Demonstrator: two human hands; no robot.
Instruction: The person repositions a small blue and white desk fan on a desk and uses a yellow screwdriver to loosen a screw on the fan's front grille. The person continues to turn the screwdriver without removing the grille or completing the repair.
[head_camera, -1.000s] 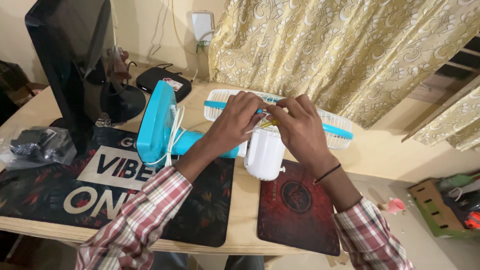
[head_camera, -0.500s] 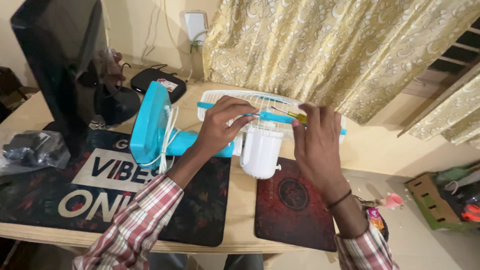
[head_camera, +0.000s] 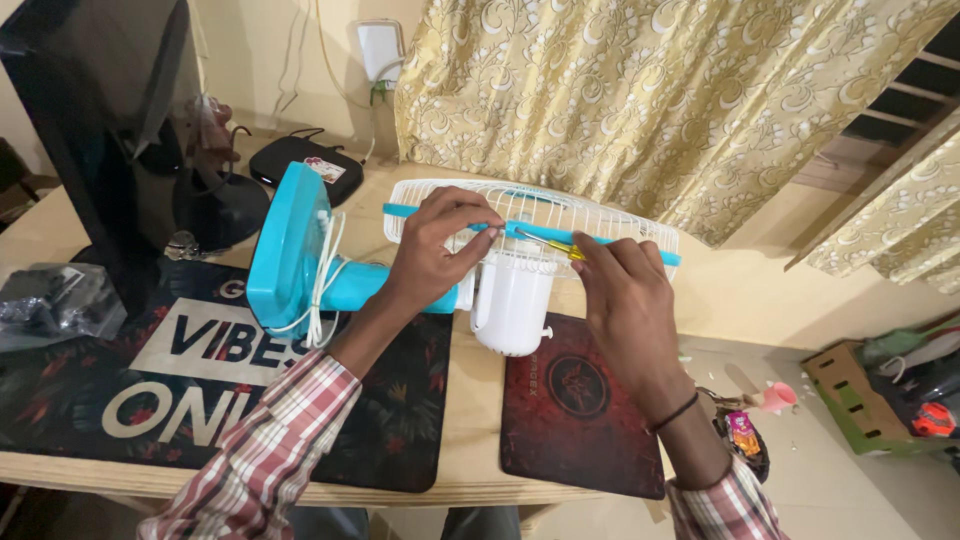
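A small table fan lies on its side on the wooden desk (head_camera: 470, 440). Its turquoise base (head_camera: 285, 250) points left, its white motor housing (head_camera: 512, 305) hangs toward me, and its white wire grille (head_camera: 610, 218) has a blue rim. My left hand (head_camera: 435, 250) pinches the blue rim at the grille's near edge. My right hand (head_camera: 625, 300) holds a thin yellow-handled screwdriver (head_camera: 550, 245), whose metal tip reaches the rim beside my left fingertips. A white cord is wound around the fan's stem.
A dark monitor (head_camera: 90, 110) stands at the back left. A black printed desk mat (head_camera: 150, 370) and a red mouse pad (head_camera: 580, 400) lie in front of the fan. A black box (head_camera: 300, 160) sits by the wall, a yellow curtain (head_camera: 620, 90) hangs behind, and a cardboard box (head_camera: 850, 390) sits on the floor.
My right hand drew back from the top of the grille toward me and to the right, showing the screwdriver. My left hand stayed on the blue rim.
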